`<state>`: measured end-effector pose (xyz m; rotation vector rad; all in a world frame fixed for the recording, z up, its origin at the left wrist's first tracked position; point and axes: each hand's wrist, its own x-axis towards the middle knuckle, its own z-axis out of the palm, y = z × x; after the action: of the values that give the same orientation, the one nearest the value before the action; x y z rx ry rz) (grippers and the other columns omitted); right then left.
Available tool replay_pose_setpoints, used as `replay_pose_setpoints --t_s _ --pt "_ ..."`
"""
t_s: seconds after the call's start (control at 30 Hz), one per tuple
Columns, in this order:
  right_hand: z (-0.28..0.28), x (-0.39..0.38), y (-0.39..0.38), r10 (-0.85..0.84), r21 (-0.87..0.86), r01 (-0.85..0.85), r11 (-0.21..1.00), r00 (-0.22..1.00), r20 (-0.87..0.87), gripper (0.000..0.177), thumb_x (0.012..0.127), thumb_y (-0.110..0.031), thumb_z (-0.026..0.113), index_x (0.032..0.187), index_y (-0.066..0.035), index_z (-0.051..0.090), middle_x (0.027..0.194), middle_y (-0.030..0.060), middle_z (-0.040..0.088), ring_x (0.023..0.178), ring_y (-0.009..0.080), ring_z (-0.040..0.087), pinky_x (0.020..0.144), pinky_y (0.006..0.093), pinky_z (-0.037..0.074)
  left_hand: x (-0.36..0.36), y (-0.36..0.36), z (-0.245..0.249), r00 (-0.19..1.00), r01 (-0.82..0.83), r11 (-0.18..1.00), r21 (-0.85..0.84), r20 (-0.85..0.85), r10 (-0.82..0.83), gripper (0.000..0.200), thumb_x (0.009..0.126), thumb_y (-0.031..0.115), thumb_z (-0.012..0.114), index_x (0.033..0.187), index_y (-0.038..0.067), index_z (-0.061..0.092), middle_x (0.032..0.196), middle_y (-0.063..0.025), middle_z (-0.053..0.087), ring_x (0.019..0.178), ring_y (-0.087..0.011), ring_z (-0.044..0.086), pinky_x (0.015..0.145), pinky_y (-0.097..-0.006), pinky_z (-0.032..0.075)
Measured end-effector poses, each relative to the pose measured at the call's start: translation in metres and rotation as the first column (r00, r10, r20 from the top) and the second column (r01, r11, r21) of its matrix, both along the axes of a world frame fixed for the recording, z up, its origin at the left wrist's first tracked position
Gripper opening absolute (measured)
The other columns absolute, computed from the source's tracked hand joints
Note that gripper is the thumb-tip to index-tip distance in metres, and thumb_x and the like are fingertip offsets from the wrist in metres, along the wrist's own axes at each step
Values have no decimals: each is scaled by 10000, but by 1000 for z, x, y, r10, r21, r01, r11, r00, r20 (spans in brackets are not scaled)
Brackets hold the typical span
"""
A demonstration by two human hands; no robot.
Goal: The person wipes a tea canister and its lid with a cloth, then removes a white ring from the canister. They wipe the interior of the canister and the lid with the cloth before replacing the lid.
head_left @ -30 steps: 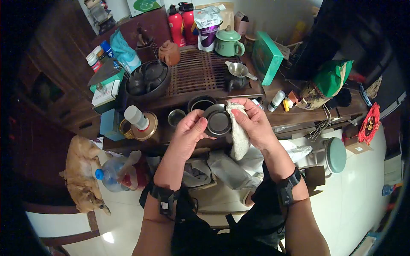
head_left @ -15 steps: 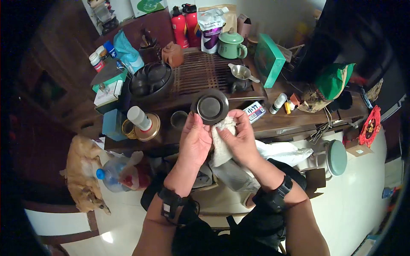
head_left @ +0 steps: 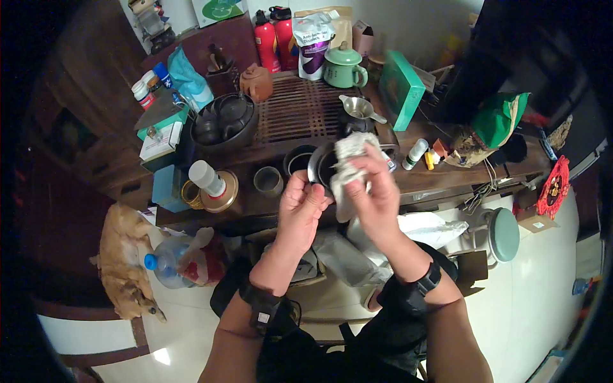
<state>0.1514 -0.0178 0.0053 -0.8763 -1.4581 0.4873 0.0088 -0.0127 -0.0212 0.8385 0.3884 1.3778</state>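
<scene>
My left hand pinches a small dark dish by its near edge, thumb on the rim. The dish is round with a wide rim and stands tilted, its inside turned toward my right hand. That hand grips a crumpled white cloth pressed against the dish's right side, hiding part of it. Just behind the dish, a dark round cup sits on the table edge. A grey-brown cup stands left of my left hand.
A slatted tea tray lies behind my hands, with a dark bowl of teaware at its left. A metal strainer rests at the right. A white-capped container stands left. A dog lies on the floor beside a water bottle.
The dish has turned from facing up to tilted on edge. My right hand has moved up and right with the cloth, now over the dish. The dark cup behind has come into view.
</scene>
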Motion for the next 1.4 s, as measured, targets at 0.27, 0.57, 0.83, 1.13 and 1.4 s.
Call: replay_pose_setpoints --t_s 0.27,0.57,0.83,1.13,1.4 --pt "6 11 2 -81 182 8 983 915 396 187 813 -104 601 1000 -88 603 1086 127 588 1113 317 517 1064 517 243 -10 3 9 999 9 1000 2 -31 -9 282 960 248 551 1150 50 485 1069 -48 606 949 -142 600 904 -381 493" --pt "6 0 2 78 146 -145 979 918 389 142 887 -185 554 1002 -108 587 1162 138 578 1236 311 456 1108 546 138 -18 7 2 999 1 999 -41 -51 -3 282 961 249 550 1148 51 476 1107 -66 605 1023 -163 605 913 -379 498" --pt "1 17 14 -21 73 25 997 998 -61 174 961 -197 511 1061 -55 528 983 72 560 906 199 511 833 305 412 -20 5 10 996 71 995 64 -62 -67 303 977 251 497 1215 65 464 1220 -91 579 1107 -249 597 945 -447 492" --pt "3 -2 -3 237 82 -225 971 951 -196 285 958 -97 517 1228 -31 452 1323 130 442 1195 202 462 1013 328 355 -11 -1 10 994 73 997 26 77 -75 261 987 268 494 1148 64 473 1059 -45 597 948 -126 594 908 -358 477" --pt "17 7 7 49 134 -105 985 930 365 453 794 -132 697 1224 -61 575 1204 169 575 1201 394 475 1004 439 387 -10 -3 11 984 6 1000 2 -175 -6 234 1004 276 460 1108 67 475 1039 -31 580 917 -96 575 815 -281 487"
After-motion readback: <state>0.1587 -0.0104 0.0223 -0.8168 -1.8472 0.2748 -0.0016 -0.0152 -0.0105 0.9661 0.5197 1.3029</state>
